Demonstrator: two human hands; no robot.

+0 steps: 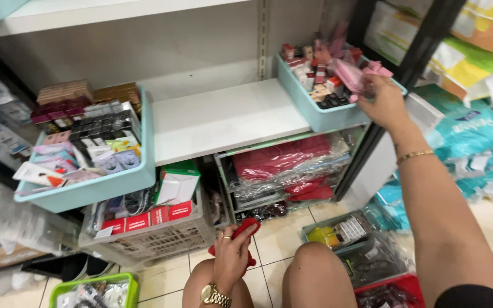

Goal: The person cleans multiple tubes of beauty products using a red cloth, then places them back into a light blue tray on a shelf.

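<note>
Far right tray (pixel 315 117): pale teal; packets (pixel 350 74) pink. Left tray (pixel 95 191): pale teal. Near cloth (pixel 245 228): red. Near-left basket (pixel 92 282): lime green

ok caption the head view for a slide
Right hand reaches into a teal bin; left hand holds a red cloth.

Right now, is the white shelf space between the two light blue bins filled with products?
No, the white shelf is bare between the left bin and the right bin.
</note>
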